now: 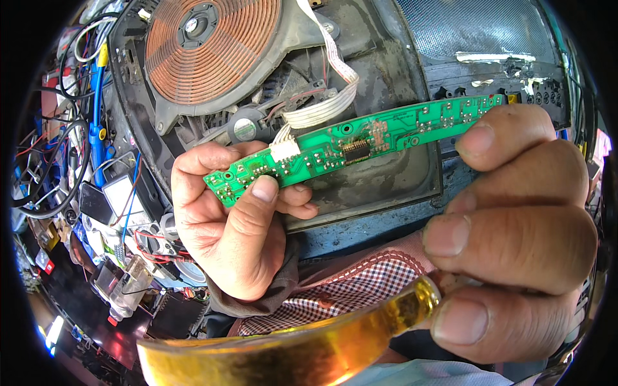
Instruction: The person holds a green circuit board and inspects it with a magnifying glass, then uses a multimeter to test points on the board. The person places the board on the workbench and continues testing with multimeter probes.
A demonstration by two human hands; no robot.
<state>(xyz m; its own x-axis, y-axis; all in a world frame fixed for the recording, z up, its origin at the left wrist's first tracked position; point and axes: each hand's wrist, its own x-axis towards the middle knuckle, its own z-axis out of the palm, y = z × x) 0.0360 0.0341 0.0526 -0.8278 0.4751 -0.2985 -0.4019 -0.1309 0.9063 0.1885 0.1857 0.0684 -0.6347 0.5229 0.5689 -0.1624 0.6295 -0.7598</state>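
My left hand (pixel 241 222) pinches the near left end of a long, slim green circuit board (pixel 312 157), thumb on top and fingers underneath. The board tilts up toward the right, its soldered side facing me, with a black chip (pixel 356 150) near its middle. From a white connector on it, a white ribbon cable (pixel 322 114) loops up and away. Close to the camera, my right hand (pixel 515 238) has its fingers bent around the end of a shiny gold rim, which looks like a magnifying glass (pixel 283 350) seen edge-on; its lower part is cut off.
Behind the board lies an opened induction cooker (pixel 380 51) with a round copper coil (pixel 212 51) and a dusty fan. A dark mesh panel (pixel 479 29) is at the far right. Cables, a blue tool (pixel 96 116) and loose parts crowd the left. Checked cloth (pixel 360 283) covers my lap.
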